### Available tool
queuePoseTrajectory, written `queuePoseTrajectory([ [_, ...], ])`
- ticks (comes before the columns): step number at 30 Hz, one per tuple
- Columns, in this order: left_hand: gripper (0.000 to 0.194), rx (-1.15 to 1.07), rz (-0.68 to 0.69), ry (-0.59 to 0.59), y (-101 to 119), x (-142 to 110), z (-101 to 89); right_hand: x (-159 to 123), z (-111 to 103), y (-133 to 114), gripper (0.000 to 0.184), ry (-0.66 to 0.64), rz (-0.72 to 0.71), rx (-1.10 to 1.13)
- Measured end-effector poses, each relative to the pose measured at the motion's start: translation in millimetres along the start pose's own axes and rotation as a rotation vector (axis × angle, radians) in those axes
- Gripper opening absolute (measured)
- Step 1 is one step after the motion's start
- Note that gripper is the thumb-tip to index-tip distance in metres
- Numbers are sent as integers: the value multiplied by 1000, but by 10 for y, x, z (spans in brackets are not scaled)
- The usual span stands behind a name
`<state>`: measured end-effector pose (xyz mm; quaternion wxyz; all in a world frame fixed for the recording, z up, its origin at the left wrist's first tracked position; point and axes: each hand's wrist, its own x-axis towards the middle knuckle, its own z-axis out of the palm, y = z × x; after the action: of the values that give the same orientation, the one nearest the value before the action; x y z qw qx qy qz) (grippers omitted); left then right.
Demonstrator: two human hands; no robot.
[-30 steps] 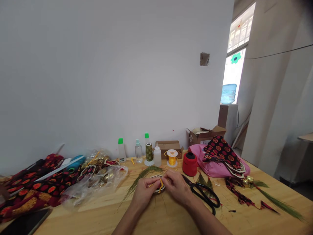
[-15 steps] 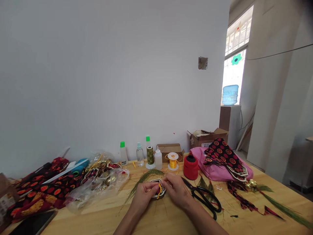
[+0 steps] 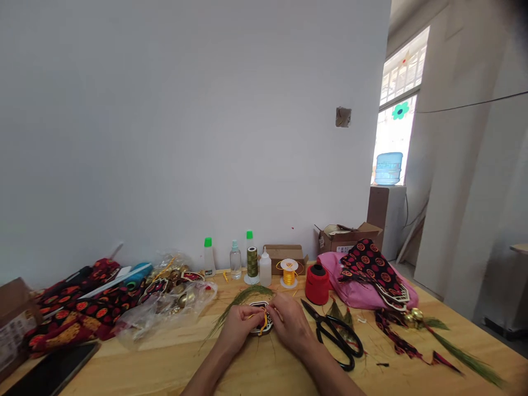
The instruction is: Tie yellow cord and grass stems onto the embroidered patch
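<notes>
Head view: clock read with the octagonal-looking plaque (image 3: pixel 269 324) at its centre, 12 toward the wall.
Plaque: lay between the two hands, dark inside a pale rim, partly covered by fingers.
Yellow cord: a short length (image 3: pixel 263 329) hung from the fingertips, over the plaque.
Left hand (image 3: pixel 236 330): at 8 o'clock, thumb and forefinger pinching the cord.
Right hand (image 3: pixel 292 324): at 3 o'clock, fingers bent and gathered beside the cord; whether they gripped it could not be told.
Green strands (image 3: pixel 241 297): curved from 12 round to 9 o'clock, just beside the plaque.
White squeeze bottle (image 3: pixel 265 270): upright at 12.
Cord spool (image 3: pixel 289 276): at 1 o'clock, wound with yellow.
Red thread cone (image 3: pixel 317 287): at 2 o'clock.
Black scissors (image 3: pixel 350 350): at 4 o'clock, near the right hand, blades toward 12.
Plastic bag (image 3: pixel 198 302): at 9 o'clock, brass-coloured bells (image 3: pixel 185 299) about it.
Phone (image 3: pixel 58 366): well apart, between 8 and 9 o'clock.
</notes>
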<state>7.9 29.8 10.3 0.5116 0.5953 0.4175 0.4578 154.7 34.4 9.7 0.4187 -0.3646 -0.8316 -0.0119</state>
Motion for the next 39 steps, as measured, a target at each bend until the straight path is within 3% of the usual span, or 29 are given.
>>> queuePoseTrajectory([
  [5,26,52,17,-8,-45,16,13,-32,-6,-10,16,-5,-46,-222],
  [15,32,-25,23,-177,-105,62,-40,-102,98,87,15,41,-55,-286],
  [24,25,-17,-24,-17,-73,52,-21,-54,23,-19,19,60,-128,-326],
  [29,21,-23,-12,-14,-85,86,-15,-60,21,6,20,93,-122,-343],
  [35,30,-103,-66,-89,-94,70,-27,-68,13,24,18,84,-74,-271],
  [39,31,-240,-85,-23,-52,48,-34,-65,-34,11,18,168,7,-138],
])
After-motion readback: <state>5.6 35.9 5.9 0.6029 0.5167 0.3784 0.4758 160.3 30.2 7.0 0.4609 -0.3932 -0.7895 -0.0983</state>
